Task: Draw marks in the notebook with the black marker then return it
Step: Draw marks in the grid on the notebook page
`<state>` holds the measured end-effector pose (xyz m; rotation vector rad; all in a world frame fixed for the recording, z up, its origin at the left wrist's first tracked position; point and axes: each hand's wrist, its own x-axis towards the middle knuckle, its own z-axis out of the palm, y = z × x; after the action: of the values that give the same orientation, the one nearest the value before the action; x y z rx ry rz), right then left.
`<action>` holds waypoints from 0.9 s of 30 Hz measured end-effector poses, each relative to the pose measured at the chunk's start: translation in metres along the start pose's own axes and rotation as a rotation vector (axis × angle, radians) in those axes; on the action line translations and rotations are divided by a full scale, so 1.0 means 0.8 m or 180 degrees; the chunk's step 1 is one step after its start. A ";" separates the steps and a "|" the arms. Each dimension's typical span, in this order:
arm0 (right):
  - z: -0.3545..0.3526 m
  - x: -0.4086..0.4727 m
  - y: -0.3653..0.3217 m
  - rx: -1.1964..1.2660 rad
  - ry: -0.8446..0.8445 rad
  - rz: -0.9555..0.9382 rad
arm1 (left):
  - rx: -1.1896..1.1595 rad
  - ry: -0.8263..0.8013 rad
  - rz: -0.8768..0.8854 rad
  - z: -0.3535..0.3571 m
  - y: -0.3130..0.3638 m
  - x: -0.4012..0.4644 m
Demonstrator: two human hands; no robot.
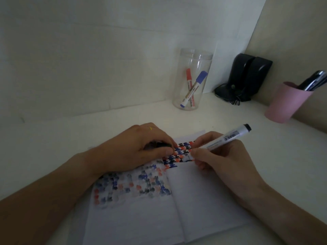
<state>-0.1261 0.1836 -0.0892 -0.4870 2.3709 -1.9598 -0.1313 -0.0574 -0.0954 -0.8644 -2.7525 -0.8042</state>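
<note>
On notebook [203, 191], marker [228, 137] in right grip [217, 156]

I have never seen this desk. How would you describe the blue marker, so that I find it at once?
Look at the back of the white desk, where a clear plastic jar stands left of a black device. Two capped markers lean crossed inside the jar. The blue marker has a blue cap pointing up to the right, while the red marker beside it has a red cap.

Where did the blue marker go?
In the head view, the blue marker stands tilted inside the clear jar at the back of the desk, crossed with the red marker, just left of the black device.
</note>
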 end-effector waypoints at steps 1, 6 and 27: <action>0.001 -0.002 0.000 -0.0044 -0.0030 -0.0085 | -0.0006 0.0003 0.0004 0.000 0.000 0.000; 0.001 -0.005 0.000 -0.0052 -0.0040 -0.0169 | -0.0043 -0.0002 0.0004 -0.001 -0.002 0.000; -0.001 -0.003 0.009 -0.0600 0.0051 -0.0046 | -0.0038 -0.0062 0.0050 -0.003 -0.003 0.001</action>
<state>-0.1257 0.1864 -0.0963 -0.4984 2.5828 -1.7604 -0.1332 -0.0599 -0.0939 -0.8999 -2.7569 -0.8145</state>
